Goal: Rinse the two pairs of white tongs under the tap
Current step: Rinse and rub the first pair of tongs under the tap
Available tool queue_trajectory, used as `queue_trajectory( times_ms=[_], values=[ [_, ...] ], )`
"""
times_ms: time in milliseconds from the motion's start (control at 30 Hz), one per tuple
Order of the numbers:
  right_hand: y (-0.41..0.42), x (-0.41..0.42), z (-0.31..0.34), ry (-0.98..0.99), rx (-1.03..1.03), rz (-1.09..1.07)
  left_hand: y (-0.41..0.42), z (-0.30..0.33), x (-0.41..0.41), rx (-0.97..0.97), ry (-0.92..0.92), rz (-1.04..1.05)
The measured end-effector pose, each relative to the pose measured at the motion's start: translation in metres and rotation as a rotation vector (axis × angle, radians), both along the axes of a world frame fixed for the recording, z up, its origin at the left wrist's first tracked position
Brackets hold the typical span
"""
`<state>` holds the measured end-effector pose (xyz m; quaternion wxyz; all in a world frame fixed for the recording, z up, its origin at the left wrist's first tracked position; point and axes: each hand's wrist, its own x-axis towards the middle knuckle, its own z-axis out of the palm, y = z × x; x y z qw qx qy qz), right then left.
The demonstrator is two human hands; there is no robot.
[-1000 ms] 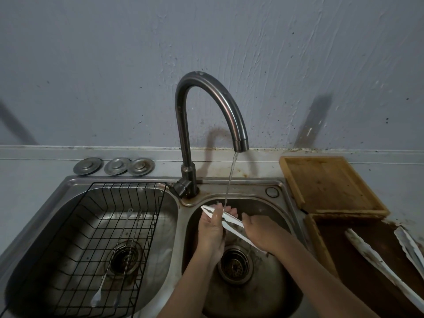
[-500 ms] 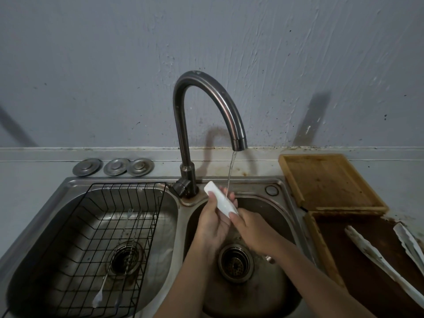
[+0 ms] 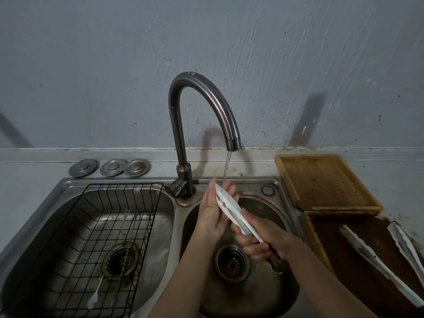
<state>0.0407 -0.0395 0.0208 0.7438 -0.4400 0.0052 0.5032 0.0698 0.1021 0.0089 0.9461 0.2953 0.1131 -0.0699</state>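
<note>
Water (image 3: 226, 171) runs in a thin stream from the curved tap (image 3: 202, 106) and lands on the upper end of a pair of white tongs (image 3: 231, 210) held over the right sink basin (image 3: 284, 292). The right hand (image 3: 263, 239) is clenched around the lower, handle end of these tongs, which slant up and to the left, their two arms pressed close together. The left hand (image 3: 214, 210) is spread flat with its fingers released, the palm lying against the upper part of the tongs just where the stream strikes; it supports rather than grips them. Below the hands sits the round drain strainer (image 3: 231, 263) of the right basin. A second pair of white tongs (image 3: 376, 265) lies spread apart on a dark, wet wooden tray (image 3: 325, 246) at the right edge of the counter, well away from the tap, with one arm running down the tray and the other near the frame's edge. Behind that tray rests a lighter wooden tray (image 3: 321, 180), touching it. The left basin (image 3: 27, 267) holds a black wire rack (image 3: 75, 249), and long thin utensils (image 3: 107, 267) lie across its bottom. Three round metal lids (image 3: 110, 167) sit in a row on the counter behind the left basin, against the grey wall (image 3: 114, 65).
</note>
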Motion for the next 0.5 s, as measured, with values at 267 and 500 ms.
queue_trajectory(
  times_ms=[267,500],
  values=[
    [0.000,-0.003,-0.001,0.110,0.036,-0.098,0.014,0.004,0.002,0.527,-0.014,0.081],
    [0.002,0.004,0.048,-0.345,-0.292,-0.428,0.020,-0.029,-0.002,0.095,0.536,0.182]
  ],
)
